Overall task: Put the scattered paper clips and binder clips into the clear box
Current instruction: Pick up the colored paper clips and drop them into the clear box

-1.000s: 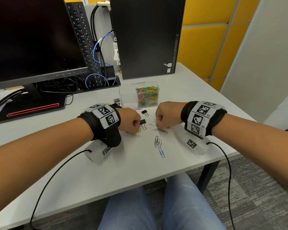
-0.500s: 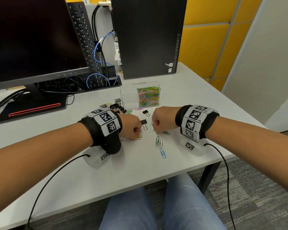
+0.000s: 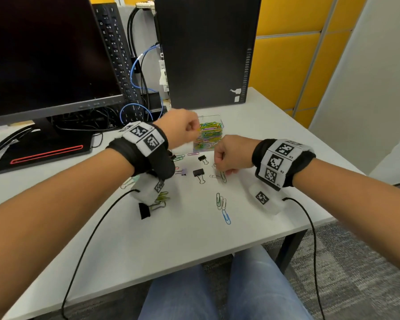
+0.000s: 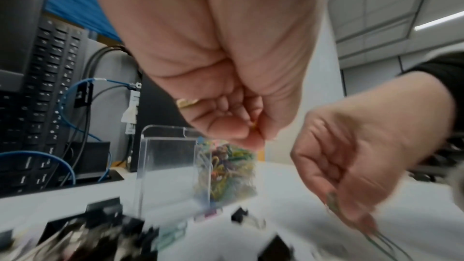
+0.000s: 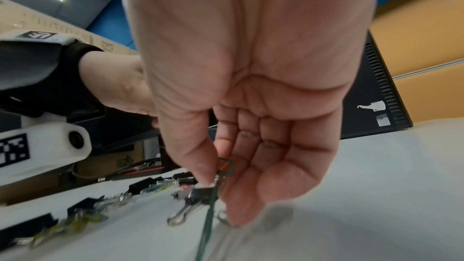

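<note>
Head view: above, facing forward and down at the table (image 3: 194, 239). 2 wrist views: low, close under each palm. All 3 share the box (image 3: 211, 135).

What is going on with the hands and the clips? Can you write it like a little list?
left hand: raised over the clear box, pinching a yellow paper clip
right hand: low over the table, pinching a green paper clip
clear box: right compartment holds colourful paper clips
on the table: black binder clips, blue paper clip
</note>
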`<state>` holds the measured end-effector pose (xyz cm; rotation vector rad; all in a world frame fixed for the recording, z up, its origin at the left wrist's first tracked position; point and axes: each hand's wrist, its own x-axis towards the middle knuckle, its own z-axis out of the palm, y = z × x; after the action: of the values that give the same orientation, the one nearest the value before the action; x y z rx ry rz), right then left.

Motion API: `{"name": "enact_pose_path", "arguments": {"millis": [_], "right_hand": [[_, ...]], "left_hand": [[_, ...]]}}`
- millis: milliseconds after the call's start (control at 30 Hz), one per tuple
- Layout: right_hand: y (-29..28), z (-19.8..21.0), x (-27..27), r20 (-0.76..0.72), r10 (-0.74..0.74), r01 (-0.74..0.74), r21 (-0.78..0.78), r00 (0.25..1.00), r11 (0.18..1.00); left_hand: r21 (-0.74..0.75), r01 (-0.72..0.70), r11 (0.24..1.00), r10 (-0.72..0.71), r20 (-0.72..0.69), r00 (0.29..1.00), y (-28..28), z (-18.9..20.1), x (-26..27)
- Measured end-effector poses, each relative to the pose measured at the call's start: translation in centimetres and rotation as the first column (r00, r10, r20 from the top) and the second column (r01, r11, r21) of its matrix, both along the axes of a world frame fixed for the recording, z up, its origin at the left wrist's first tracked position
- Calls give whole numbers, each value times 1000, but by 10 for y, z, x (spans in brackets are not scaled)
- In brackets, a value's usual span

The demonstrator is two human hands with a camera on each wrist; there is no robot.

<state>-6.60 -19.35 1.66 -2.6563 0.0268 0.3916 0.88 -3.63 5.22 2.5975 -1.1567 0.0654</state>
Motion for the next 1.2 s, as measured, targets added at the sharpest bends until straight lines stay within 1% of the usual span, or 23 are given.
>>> {"name": "enact_pose_path", "arguments": {"millis": [67, 100, 200, 267, 367, 500, 567, 633, 700, 767, 833, 933, 1000, 1100, 1167, 1200], "right_hand": [[-4, 9, 5, 51, -50, 48, 51, 997, 998], [-6, 15, 8, 89, -78, 72, 65, 993, 995], [-12, 32, 18, 226, -167, 147, 103, 960, 984], [-17, 42, 26, 306, -218, 179, 151, 927, 972], [-20, 48, 40, 379, -280, 208, 220, 882, 953], [-20, 43, 60, 443, -333, 257, 223, 833, 940], [-20, 37, 68, 494, -321, 254, 199, 808, 946], [-18, 32, 73, 535, -266, 236, 124, 802, 964], [-16, 27, 78, 526, -206, 220, 37, 825, 975], [-15, 23, 81, 486, -159, 204, -41, 859, 978], [-14, 20, 81, 464, -123, 182, -85, 877, 980], [-12, 17, 78, 432, -73, 151, -149, 899, 977], [-12, 16, 73, 434, -71, 150, -153, 898, 977], [-12, 21, 63, 497, -66, 145, -122, 865, 982], [-8, 26, 52, 525, -40, 114, -109, 850, 987], [-4, 28, 47, 518, -24, 91, -105, 855, 990]], "left_hand": [[-167, -75, 983, 83, 43, 996, -9, 2, 11], [-216, -105, 971, 117, 44, 992, -13, 2, 15], [-274, -170, 947, 176, -4, 984, -27, -5, 27], [-249, -198, 948, 205, 1, 979, -35, -10, 32], [-144, -201, 969, 206, 19, 978, -41, -16, 37], [-62, -157, 986, 157, -5, 988, -37, -22, 41], [-64, -115, 991, 115, -2, 993, -32, -23, 40], [-85, -106, 991, 106, 1, 994, -28, -22, 40], [-118, -137, 984, 139, 7, 990, -25, -23, 41], [-141, -181, 973, 184, 14, 983, -23, -24, 43], [-112, -206, 972, 208, 11, 978, -22, -25, 44], [-50, -196, 979, 196, 0, 981, -20, -24, 43], [-30, -162, 986, 162, 0, 987, -19, -23, 41], [41, -104, 994, 104, 18, 994, -17, -22, 37], [79, -78, 994, 76, 32, 997, -14, -22, 35], [83, -71, 994, 69, 27, 997, -13, -22, 35]]}}
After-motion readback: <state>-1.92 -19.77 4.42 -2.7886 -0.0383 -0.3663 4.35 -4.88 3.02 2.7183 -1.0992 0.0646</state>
